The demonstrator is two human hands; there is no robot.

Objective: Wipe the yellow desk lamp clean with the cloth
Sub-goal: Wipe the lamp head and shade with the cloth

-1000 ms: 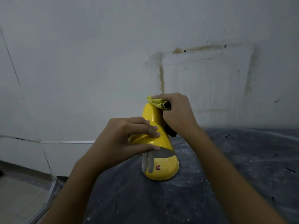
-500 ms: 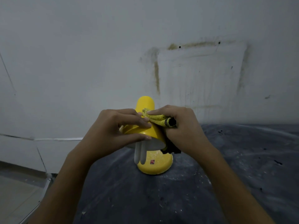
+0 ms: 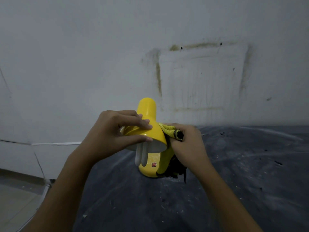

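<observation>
Your left hand (image 3: 113, 131) is wrapped round the shade (image 3: 147, 108) of the yellow desk lamp (image 3: 151, 133), fingers curled over the top and thumb tucked under the rim. Your right hand (image 3: 189, 144) is clenched on the bunched cloth (image 3: 167, 129), pressing it into the shade just to the right of your left fingertips. The lamp stands on its base (image 3: 148, 169) on the dark table (image 3: 234, 181), directly below both grips.

Watch that bulb (image 3: 142, 154)! It sticks out of the shade right under your left thumb. If the cloth swings round the rim, I reckon it could catch the glass tubes.

The shade looks glossy too. Push sideways from the right with a loose left grip and the head may swivel or the whole lamp tip towards your left hand.

And the dark tail of the cloth hangs below your right fist, down by the base. It could drag or snag there on a long stroke.

Now the change: a second ago your cloth hand sat up on the cap, above your left fingers. Half a second ago it was beside them, mid-shade. Now it's down by the rim, and the yellow cap stands bare above your left hand. Your left grip hasn't shifted.
</observation>
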